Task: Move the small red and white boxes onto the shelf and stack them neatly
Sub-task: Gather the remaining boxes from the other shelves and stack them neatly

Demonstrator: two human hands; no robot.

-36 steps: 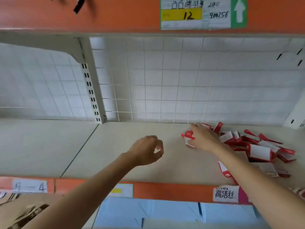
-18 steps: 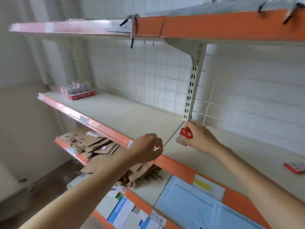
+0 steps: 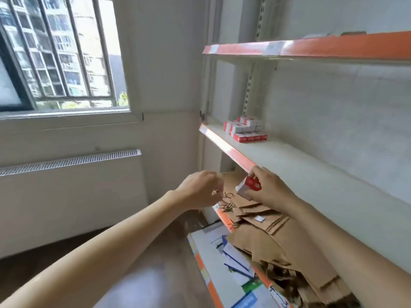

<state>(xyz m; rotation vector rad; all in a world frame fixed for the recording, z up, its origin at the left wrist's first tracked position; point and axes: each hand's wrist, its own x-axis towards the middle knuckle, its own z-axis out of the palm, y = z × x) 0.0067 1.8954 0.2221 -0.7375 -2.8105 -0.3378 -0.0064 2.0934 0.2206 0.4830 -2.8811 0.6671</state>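
Risk first: my right hand point(image 3: 270, 191) pinches one small red and white box point(image 3: 250, 185) between thumb and fingers, out past the orange front edge of the shelf point(image 3: 289, 165) and over open air, well short of the stack point(image 3: 245, 128) at the shelf's far end by the wall. If the pinch loosens during the reach, I judge the box would fall past that edge onto the brown paper bags point(image 3: 264, 221) on the level below the shelf, or to the floor. The box looks light and thin-walled, so squeezing harder to compensate could crush a corner (and a dented box will not sit flush). A fast approach could also knock the stack askew, since its top boxes sit loose on a red base row.

My left hand point(image 3: 200, 190) hovers just off the shelf's front edge, beside the right hand, fingers curled loosely and holding nothing that I can make out; something tiny and pale shows near its fingertips, too blurred to name.

Much is hard to read. The box is partly covered by my fingers, so its full shape and which face points up are unclear. How many boxes the stack holds I cannot count. The shelf's near end runs out of view behind my right forearm.
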